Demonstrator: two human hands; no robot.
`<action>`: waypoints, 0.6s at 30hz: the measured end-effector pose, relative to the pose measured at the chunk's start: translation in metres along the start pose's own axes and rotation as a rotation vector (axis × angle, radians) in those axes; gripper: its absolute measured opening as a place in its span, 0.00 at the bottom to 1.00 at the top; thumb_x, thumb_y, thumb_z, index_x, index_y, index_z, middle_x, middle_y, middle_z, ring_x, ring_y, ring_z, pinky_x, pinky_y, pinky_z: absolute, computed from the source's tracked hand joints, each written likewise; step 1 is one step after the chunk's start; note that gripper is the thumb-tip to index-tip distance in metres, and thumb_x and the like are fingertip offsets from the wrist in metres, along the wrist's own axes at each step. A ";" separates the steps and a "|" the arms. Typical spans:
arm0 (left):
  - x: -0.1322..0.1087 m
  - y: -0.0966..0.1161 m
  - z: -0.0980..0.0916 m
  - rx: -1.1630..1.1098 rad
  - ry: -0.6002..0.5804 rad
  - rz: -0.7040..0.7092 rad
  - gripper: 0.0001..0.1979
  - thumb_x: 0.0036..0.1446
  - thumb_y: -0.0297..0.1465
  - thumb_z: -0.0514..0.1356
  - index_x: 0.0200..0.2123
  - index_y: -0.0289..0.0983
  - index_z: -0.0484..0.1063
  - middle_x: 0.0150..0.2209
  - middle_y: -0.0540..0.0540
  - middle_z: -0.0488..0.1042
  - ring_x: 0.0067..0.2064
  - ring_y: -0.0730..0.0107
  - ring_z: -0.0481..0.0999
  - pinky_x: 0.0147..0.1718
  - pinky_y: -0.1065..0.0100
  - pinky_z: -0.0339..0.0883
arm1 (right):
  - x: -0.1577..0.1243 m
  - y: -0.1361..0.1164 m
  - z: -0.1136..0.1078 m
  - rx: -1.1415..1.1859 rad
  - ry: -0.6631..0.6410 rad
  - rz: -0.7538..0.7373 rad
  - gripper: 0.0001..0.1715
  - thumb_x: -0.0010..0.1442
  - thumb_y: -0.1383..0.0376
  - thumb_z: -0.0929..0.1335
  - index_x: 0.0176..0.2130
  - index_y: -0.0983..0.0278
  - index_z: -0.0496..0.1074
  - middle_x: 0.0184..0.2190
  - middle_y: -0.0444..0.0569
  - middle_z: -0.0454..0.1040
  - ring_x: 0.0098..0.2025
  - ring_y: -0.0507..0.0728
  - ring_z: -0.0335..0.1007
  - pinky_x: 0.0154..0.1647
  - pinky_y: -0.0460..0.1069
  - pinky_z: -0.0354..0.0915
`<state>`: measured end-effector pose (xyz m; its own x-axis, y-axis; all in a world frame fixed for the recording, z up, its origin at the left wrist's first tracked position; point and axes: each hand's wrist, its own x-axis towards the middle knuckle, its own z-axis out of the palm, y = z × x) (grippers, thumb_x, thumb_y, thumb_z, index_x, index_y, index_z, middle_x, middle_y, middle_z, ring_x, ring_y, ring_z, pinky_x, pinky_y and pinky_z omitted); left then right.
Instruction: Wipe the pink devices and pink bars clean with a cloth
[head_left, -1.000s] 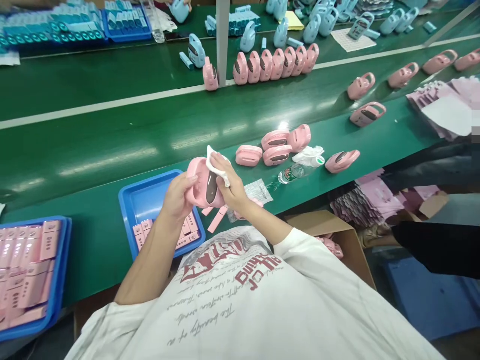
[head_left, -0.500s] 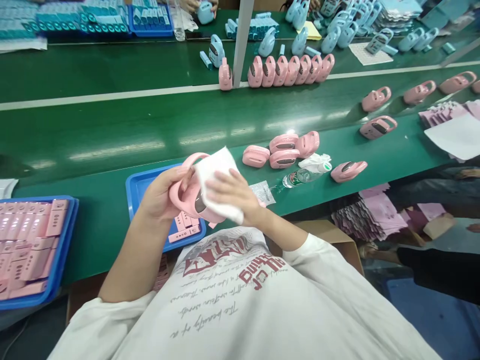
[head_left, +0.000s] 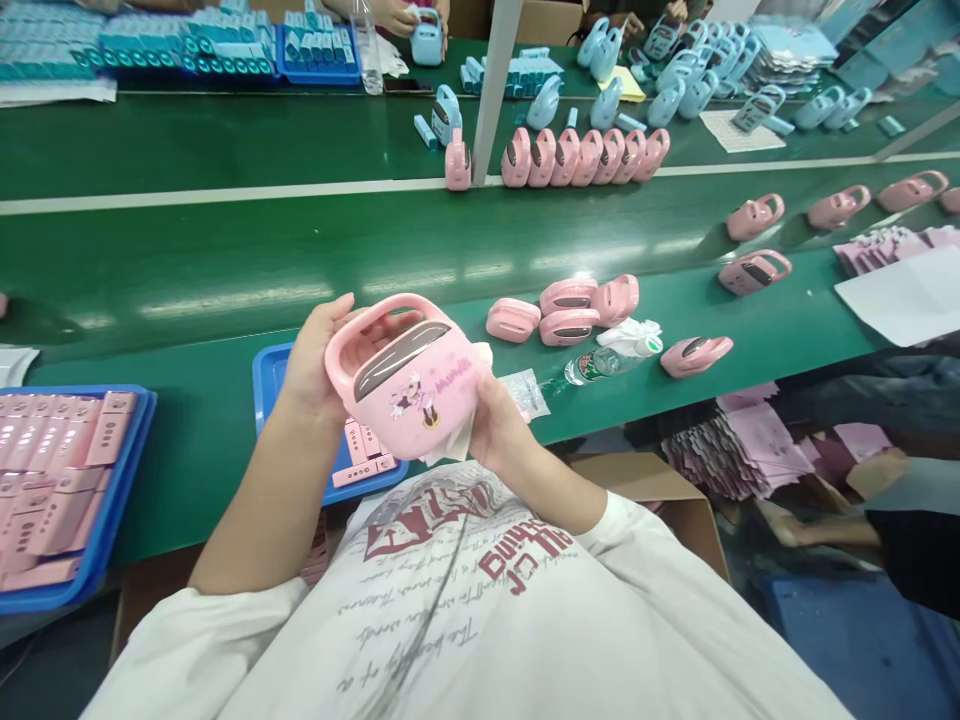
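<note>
A pink plastic case with a looped handle [head_left: 427, 400] is held in front of my chest, its dark glossy panel and printed cartoon figure facing me. My left hand [head_left: 319, 350] grips it by the handle side, with fingers passing behind the loop. At its right end my right hand [head_left: 495, 420] has the thumb on the edge, the other fingers hidden behind. A white cloth [head_left: 459, 440] shows below and behind the case at that hand. Under the case, a blue tray [head_left: 271, 375] contains pink rectangular pieces [head_left: 366, 450].
Several pink cases [head_left: 568, 327] lie right of my hands, near a clear bottle [head_left: 611, 360]. A larger blue tray [head_left: 139, 440] of pink boxes stands left. Pink cases [head_left: 585, 157] line the divider; a co-worker's hand [head_left: 394, 15] is beyond. An open carton [head_left: 652, 475] sits below the table edge.
The pink case has turned so its printed face shows. My right hand and the cloth have moved from its front to its right end and behind.
</note>
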<state>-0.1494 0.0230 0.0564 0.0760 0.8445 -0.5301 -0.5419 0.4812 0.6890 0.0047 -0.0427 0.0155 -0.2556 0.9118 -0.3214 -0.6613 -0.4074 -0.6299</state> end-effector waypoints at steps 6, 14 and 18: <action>-0.001 -0.019 -0.016 0.071 -0.137 0.055 0.29 0.52 0.55 0.52 0.35 0.34 0.74 0.34 0.40 0.78 0.49 0.50 0.75 0.44 0.57 0.72 | 0.007 0.011 0.004 0.109 0.125 0.011 0.30 0.46 0.45 0.71 0.44 0.59 0.69 0.47 0.46 0.77 0.53 0.62 0.70 0.55 0.57 0.68; -0.012 -0.051 -0.018 0.127 -0.008 0.342 0.24 0.52 0.50 0.59 0.43 0.39 0.75 0.43 0.44 0.78 0.48 0.56 0.76 0.44 0.61 0.72 | 0.028 0.012 -0.009 0.006 0.206 -0.089 0.24 0.53 0.46 0.66 0.42 0.59 0.69 0.45 0.45 0.77 0.55 0.60 0.68 0.56 0.55 0.67; -0.010 -0.043 -0.004 0.061 0.020 0.284 0.18 0.51 0.44 0.64 0.39 0.37 0.76 0.41 0.44 0.79 0.45 0.59 0.77 0.42 0.64 0.73 | 0.062 -0.004 -0.020 -0.125 0.186 -0.023 0.15 0.58 0.51 0.63 0.33 0.60 0.69 0.33 0.46 0.78 0.47 0.59 0.73 0.52 0.56 0.69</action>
<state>-0.1304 -0.0071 0.0295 -0.0883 0.9429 -0.3212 -0.4878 0.2402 0.8392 0.0055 0.0144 -0.0162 -0.0994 0.9004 -0.4235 -0.5696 -0.4005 -0.7178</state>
